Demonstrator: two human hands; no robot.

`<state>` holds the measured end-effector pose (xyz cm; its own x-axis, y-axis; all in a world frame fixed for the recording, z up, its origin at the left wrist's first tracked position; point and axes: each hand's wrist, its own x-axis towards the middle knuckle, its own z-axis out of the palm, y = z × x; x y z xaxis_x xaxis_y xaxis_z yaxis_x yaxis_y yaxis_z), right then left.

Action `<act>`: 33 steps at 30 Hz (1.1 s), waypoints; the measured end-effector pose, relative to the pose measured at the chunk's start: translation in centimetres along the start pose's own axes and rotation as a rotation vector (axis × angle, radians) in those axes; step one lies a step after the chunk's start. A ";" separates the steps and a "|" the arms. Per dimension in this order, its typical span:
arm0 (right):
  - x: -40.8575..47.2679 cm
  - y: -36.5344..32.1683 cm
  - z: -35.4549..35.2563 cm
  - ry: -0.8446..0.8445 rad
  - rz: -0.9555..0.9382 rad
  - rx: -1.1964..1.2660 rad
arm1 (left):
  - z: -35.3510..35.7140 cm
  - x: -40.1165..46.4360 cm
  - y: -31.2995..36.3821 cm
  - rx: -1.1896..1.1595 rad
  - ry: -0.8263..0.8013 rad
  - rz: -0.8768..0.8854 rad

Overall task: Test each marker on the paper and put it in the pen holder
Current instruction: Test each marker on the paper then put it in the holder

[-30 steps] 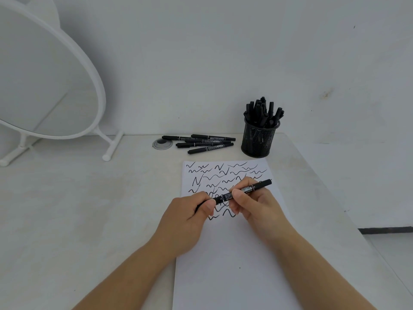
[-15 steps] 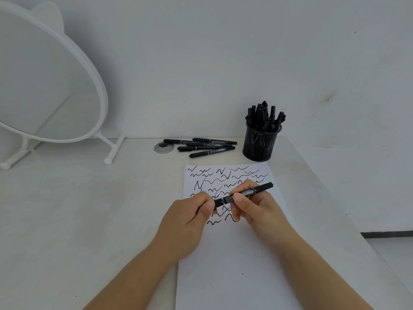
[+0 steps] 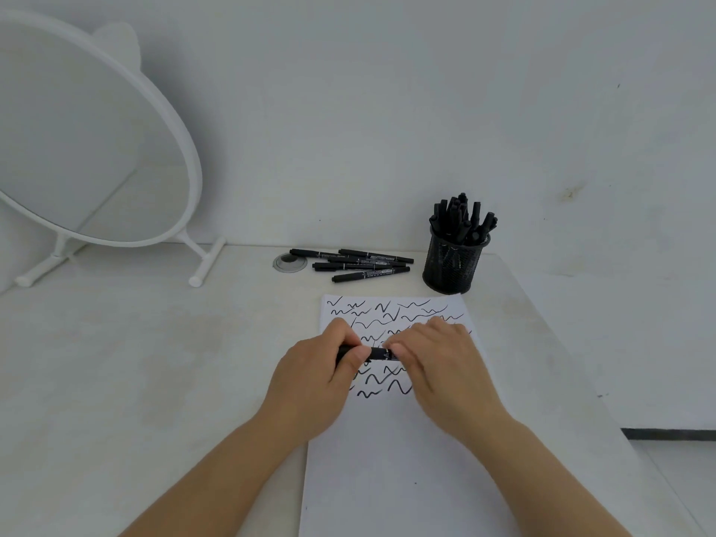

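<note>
Head view shows my two hands together over the paper point(image 3: 391, 470). My left hand point(image 3: 314, 385) and right hand point(image 3: 445, 374) both grip one black marker point(image 3: 374, 353) lying sideways between them, just above the black squiggles. Four more black markers point(image 3: 360, 263) lie on the worktop point(image 3: 135, 362). One black mesh pen holder point(image 3: 453, 265) stands beside them, full of markers.

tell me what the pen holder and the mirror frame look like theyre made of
Pen holder: looks like black metal mesh, matte; fine see-through grid in its wall. Mirror frame: smooth white, painted metal or plastic, can't tell which; thin tubular rim and legs.
</note>
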<state>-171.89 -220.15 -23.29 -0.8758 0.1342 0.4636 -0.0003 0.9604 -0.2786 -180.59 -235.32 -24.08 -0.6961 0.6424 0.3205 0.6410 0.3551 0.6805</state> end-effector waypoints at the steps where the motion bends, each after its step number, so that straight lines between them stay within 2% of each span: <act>1: 0.1 -0.5 -0.2 -0.042 -0.017 0.062 | -0.1 0.0 0.5 -0.026 0.015 0.027; 4: 0.2 -1.6 -0.7 -0.054 -0.079 0.250 | -0.7 0.4 1.6 -0.146 0.069 0.103; 7: 0.7 -1.1 -1.1 -0.029 -0.135 0.243 | -0.9 1.6 1.9 -0.190 0.072 0.135; 9: 1.5 0.1 -1.6 -0.084 -0.062 0.224 | -0.8 3.1 1.6 -0.203 0.066 0.100; 11: 2.4 1.7 -2.2 -0.109 0.112 0.294 | -0.7 5.3 0.7 -0.216 0.048 0.016; 14: 4.2 4.6 -3.5 0.051 0.269 0.387 | -0.5 9.2 -1.4 -0.070 -0.031 -0.099; 17: 6.1 7.2 -5.2 0.258 0.380 0.526 | -0.2 12.7 -3.7 0.240 -0.095 -0.117; 20: 7.7 9.2 -6.9 0.442 0.456 0.653 | -0.2 15.2 -5.6 0.444 -0.087 -0.136; 26: 9.4 11.5 -8.6 0.664 0.526 0.690 | 0.7 17.3 -7.2 0.539 -0.113 -0.118; 33: 10.5 12.3 -7.8 0.713 0.496 0.606 | 2.2 17.4 -7.4 0.568 -0.160 -0.076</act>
<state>-177.32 -205.02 -15.33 -0.3581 0.7789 0.5148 -0.1331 0.5032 -0.8539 -196.76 -225.27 -24.99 -0.7181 0.6793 0.1514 0.6943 0.6839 0.2243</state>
